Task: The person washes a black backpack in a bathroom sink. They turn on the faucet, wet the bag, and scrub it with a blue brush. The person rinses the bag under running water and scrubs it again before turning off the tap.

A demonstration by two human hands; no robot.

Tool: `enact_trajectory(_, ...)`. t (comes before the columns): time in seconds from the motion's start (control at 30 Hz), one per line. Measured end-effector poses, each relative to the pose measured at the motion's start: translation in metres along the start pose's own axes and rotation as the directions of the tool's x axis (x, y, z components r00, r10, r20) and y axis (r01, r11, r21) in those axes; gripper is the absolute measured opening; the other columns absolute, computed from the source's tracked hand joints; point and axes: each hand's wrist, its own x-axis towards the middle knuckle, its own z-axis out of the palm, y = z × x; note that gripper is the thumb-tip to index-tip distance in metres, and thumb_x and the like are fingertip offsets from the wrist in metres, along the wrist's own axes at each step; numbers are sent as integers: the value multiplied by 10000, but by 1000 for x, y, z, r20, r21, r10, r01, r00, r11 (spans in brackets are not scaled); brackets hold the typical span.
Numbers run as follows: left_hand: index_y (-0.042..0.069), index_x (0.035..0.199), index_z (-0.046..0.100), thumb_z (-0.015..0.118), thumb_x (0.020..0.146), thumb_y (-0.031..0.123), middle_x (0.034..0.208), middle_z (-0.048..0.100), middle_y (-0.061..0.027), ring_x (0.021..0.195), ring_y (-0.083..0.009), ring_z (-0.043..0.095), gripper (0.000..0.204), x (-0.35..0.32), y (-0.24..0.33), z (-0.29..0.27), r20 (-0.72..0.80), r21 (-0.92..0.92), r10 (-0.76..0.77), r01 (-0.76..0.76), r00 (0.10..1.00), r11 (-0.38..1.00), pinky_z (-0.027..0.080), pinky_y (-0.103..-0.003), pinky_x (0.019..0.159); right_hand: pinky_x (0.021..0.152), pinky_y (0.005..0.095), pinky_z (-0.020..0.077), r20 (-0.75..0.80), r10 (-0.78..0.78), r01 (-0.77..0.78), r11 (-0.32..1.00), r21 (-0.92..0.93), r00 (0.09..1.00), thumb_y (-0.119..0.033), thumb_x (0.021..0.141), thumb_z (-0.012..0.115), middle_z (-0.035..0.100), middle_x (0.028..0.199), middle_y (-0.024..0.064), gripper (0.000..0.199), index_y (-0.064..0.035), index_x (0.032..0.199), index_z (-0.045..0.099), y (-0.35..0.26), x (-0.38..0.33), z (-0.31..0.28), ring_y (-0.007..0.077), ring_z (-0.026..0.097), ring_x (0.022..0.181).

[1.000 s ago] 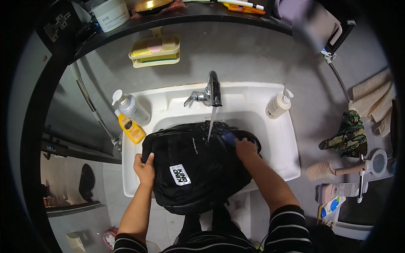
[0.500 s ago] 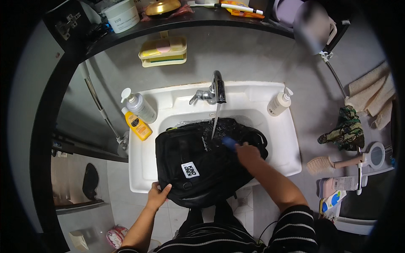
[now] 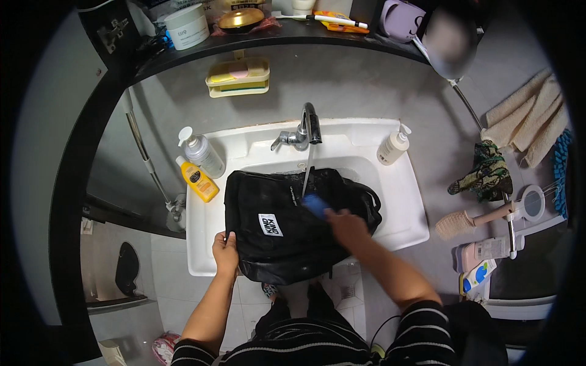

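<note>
While water ran from the chrome tap (image 3: 310,126), the person stood at the white sink (image 3: 410,210), both hands on the job. Black backpack (image 3: 287,256) lay flat across the basin, near end hanging out over the front rim, carry loop at its R side, white label (image 3: 270,225) w/ dark print facing up, L of centre. L hand (image 3: 226,253) had hold of the bag's L edge, thumb on top, rest of the fingers mostly hidden behind. R hand (image 3: 348,229) was closed round a blue tool (image 3: 315,206), which was set against the bag's upper face, approx. mid-width; tool blurred, brush-like, couldn't tell exact type. Water stream (image 3: 307,174) came down on the fabric just beside it.

L corner of sink: yellow bottle (image 3: 199,180), tilted, next to a pump bottle (image 3: 207,157) w/ white top. R corner: cream pump bottle (image 3: 392,147). Soap holder (image 3: 238,89), pale yellow, two-tier, on wall behind, up L of tap. Dark shelf (image 3: 274,40) above that held a white jar (image 3: 187,29), gold-lidded pot (image 3: 240,20) & purple mug (image 3: 401,21). Far R: beige towel (image 3: 528,116), camo-pattern cloth (image 3: 485,171) hung just below, then pinkish hairbrush (image 3: 459,223) w/ bristles toward the sink.
</note>
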Motion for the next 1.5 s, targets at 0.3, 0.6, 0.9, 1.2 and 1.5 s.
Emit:
enact_trajectory(0.3,41,1061,515,554,954,154,980,629,-83,860,-150,616,161,-36,114,22,67,-391,158,-119,985,912,523,-291,769,794,450,512,46,135,-137,989,50,990,-241,953,465,614,997,185,305,-192,1230,583,60,0,15,362,640,935)
enact_trajectory(0.6,21,1144,575,568,946,223,1131,636,-112,1036,-244,615,283,15,139,75,77,-651,-102,127,992,748,484,-380,942,757,419,502,-221,-27,171,723,670,975,-374,761,751,584,969,163,681,-203,1362,480,28,-54,-21,363,593,917)
enact_trajectory(0.9,71,856,530,666,881,156,687,502,-34,568,-163,495,163,18,178,155,147,-677,-251,283,957,679,473,-271,573,879,414,491,-360,180,148,680,718,916,-91,714,747,628,1129,201,735,-189,1380,451,61,32,18,369,607,1035)
enact_trajectory(1.2,-18,1078,560,601,922,157,916,639,-81,839,-197,631,239,-16,189,81,232,-610,-39,176,972,773,523,-319,824,866,377,507,-432,165,211,687,695,886,-2,681,697,622,1188,166,846,-225,1433,380,66,-6,-106,338,625,1048)
enact_trajectory(1.5,269,1414,423,615,776,622,1510,198,-248,1401,-408,186,754,21,84,134,570,763,250,-617,782,191,152,-660,1055,709,424,543,3,166,-166,978,124,986,-178,823,615,553,1129,154,729,-239,1470,284,50,54,14,340,645,818)
